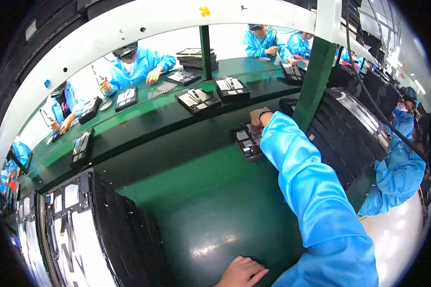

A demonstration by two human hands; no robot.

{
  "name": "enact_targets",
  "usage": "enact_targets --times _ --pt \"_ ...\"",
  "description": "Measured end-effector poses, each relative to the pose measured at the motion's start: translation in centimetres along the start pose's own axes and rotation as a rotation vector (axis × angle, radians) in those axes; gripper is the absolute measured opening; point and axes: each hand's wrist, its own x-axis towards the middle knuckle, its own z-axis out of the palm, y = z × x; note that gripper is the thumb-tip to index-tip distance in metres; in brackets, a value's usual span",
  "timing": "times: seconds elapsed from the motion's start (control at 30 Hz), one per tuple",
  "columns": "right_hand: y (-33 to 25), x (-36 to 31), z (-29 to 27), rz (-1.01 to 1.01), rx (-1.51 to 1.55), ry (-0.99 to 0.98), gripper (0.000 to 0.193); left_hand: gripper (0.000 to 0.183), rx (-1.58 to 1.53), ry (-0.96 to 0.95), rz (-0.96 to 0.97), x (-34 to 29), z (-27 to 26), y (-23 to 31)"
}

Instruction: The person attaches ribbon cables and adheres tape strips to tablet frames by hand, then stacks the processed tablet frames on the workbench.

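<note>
My right arm, in a shiny blue sleeve, reaches forward over the green bench (191, 201). At its end my right hand (258, 118) is closed at the far edge of an opened tablet (248, 144) with a black frame and silver parts inside. The wrist and sleeve partly cover the tablet, and the fingertips are hidden. My left hand (242, 272) lies low at the near edge of the picture, resting on or just over the bench with its fingers loosely out and nothing in it.
Tall stacks of similar black tablets stand left (129, 229) and right (349, 129). A green post (316, 81) rises beside my right arm. Beyond a raised ledge (153, 122) lie several opened tablets (196, 99). Co-workers in blue (139, 67) sit across; a cable (368, 95) hangs right.
</note>
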Motion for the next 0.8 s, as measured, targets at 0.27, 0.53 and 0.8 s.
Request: enact_targets --times 0.27,0.53,0.8 --pt "2.3 3.7 0.2 -0.161 -0.137 -0.197 0.039 0.012 0.074 -0.053 0.064 0.3 -0.2 -1.2" --pt "-4.4 -9.9 -11.0 -0.568 0.472 0.002 0.059 0.013 -0.039 0.023 -0.014 -0.9 -0.1 -1.5" --pt "-9.5 -23.1 -5.1 -0.622 1.663 0.049 0.049 0.040 -0.507 0.776 -0.230 -1.1 0.0 -2.5"
